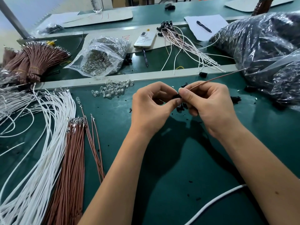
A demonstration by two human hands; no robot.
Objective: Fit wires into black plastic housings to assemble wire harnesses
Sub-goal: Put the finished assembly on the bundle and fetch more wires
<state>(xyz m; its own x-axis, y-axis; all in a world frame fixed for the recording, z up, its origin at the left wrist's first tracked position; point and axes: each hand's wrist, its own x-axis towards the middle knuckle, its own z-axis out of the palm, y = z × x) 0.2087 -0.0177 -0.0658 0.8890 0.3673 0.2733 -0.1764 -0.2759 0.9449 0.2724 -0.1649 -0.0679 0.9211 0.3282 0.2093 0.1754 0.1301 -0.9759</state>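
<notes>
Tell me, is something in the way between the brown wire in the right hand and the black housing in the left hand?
Nothing visible. The right hand pinches the brown wire right at the black housing, which the left hand holds; the fingertips meet there.

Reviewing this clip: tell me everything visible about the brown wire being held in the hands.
The brown wire is thin and single, with reddish-brown insulation. Its near end is pinched by the right hand at the fingertips, right against a small black housing that the left hand holds. From there it runs straight up and to the right, clear of the green table, toward the plastic bag. Its tip is hidden by the fingers.
</notes>
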